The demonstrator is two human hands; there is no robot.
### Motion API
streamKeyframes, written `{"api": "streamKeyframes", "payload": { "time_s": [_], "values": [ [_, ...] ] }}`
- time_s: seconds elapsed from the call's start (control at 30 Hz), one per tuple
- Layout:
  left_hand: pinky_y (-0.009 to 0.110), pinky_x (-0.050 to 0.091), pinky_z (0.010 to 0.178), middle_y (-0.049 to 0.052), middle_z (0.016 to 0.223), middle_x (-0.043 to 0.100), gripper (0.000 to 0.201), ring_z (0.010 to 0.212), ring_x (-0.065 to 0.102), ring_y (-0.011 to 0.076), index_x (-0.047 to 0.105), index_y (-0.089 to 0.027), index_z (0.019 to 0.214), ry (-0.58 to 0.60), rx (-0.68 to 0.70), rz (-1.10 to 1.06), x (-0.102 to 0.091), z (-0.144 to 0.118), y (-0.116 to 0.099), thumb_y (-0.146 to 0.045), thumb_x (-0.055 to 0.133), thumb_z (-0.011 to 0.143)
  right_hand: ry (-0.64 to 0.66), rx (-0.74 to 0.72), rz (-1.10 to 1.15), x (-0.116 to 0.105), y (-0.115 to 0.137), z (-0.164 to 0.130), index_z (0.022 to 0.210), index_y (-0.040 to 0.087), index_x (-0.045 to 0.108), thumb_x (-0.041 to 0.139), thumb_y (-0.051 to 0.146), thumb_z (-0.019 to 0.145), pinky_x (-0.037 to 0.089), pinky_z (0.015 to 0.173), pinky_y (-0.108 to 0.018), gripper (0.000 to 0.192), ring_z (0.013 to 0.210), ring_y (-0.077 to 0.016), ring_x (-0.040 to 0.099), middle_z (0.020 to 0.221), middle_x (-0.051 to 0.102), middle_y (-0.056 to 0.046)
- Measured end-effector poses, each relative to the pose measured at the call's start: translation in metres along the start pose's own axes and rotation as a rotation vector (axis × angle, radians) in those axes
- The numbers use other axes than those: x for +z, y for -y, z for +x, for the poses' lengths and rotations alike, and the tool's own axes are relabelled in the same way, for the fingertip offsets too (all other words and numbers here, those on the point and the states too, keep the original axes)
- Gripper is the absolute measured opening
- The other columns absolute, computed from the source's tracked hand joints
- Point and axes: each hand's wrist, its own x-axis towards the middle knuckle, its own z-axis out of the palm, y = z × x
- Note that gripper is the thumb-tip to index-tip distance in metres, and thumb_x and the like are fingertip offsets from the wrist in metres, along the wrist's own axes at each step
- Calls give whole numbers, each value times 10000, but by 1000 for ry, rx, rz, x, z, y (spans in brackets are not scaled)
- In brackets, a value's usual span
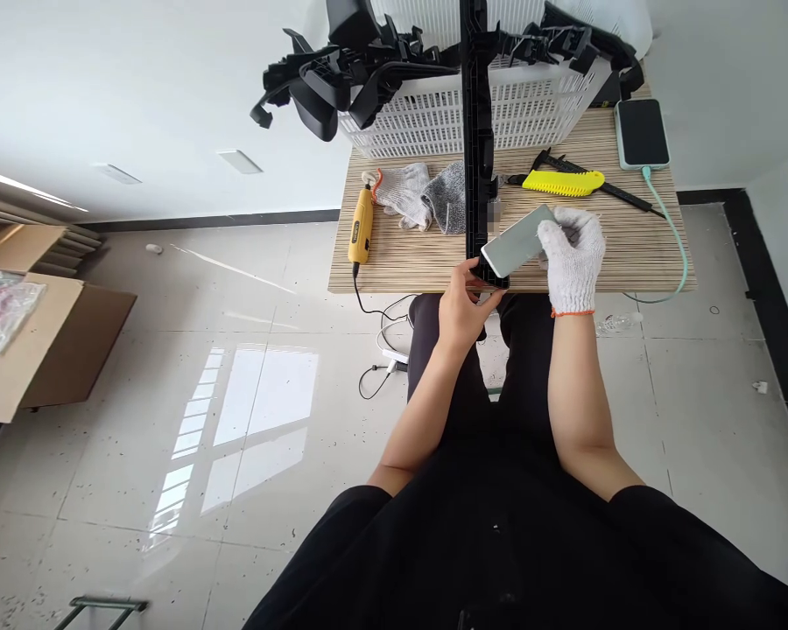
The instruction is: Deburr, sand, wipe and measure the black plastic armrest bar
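At the bench's left edge lies a yellow rotary tool (361,227), with grey gloves (426,196) just beside it. A long black plastic part (477,131) runs from the near edge toward the white basket (433,118); the bare left hand (463,308) has its grip closed around the part's near end. The gloved right hand (573,254) holds a flat grey block (513,241) against it; a yellow knife (563,182) and a phone (642,131) lie near the far right corner

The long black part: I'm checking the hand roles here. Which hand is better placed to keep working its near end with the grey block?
Right. The gloved right hand already grips the grey block against the long black part; the bare left hand steadies its near end.
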Motion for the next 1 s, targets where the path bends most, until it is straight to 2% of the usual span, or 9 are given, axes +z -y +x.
{"api": "streamKeyframes", "payload": {
  "time_s": [0.1,0.13,0.23,0.37,0.5,0.63,0.77,0.9,1.0],
  "values": [
    [246,524,629,14,1064,697,638,700,652,114,452,-308,1295,-9,9,16,0,0,1,-326,808,765,107,27,30,-2,4,-1,967,234,647,747,370,780,628,715,-346,252,861,-183,691,976,679,-31],
    [246,523,632,14,1065,694,639,693,647,110,451,-308,1299,-16,6,14,0,0,1,-326,804,767,93,44,47,-2,6,-1,960,235,647,755,363,769,625,688,-329,254,836,-172,686,969,679,-26],
    [249,522,633,7,1040,685,633,660,629,98,439,-308,1320,-40,-16,-7,0,0,0,-348,783,789,-59,108,104,-3,9,-1,987,242,639,731,364,781,586,553,-269,257,735,-139,658,930,672,-14],
    [254,528,650,10,1047,679,654,704,647,108,442,-308,1320,-45,-27,-23,0,0,-1,-295,793,768,58,56,87,-2,9,-1,941,243,647,779,358,735,591,572,-263,271,787,-152,669,928,672,-13],
    [249,527,656,13,1035,675,627,726,656,112,439,-298,1325,-52,-38,-49,-1,1,-1,-288,769,792,-93,120,116,-2,7,-1,1002,251,627,733,372,785,535,477,-240,270,667,-120,631,903,653,-7],
    [249,525,653,9,1033,672,654,705,633,103,446,-303,1323,-34,-36,-33,-1,1,0,-241,784,766,111,57,96,-3,5,-1,959,249,652,800,363,720,610,629,-289,303,862,-175,683,958,668,-17],
    [245,527,654,6,1023,673,630,684,627,92,454,-293,1327,-46,-41,-42,-1,1,-1,-256,775,786,-64,98,142,-3,7,-1,1004,251,636,735,369,777,596,592,-301,274,790,-163,670,936,664,-19],
    [245,533,662,11,1037,675,647,743,659,112,459,-299,1328,-38,-37,-44,-1,1,0,-235,783,771,85,85,95,-2,10,0,928,240,646,788,322,723,607,643,-307,263,808,-162,667,922,666,-11],
    [245,537,668,17,1034,675,623,781,670,125,449,-298,1324,-47,-30,-60,0,1,0,-244,766,790,-41,133,112,-2,9,1,964,246,629,741,353,771,574,552,-278,248,720,-139,646,891,654,-3]
  ]
}}
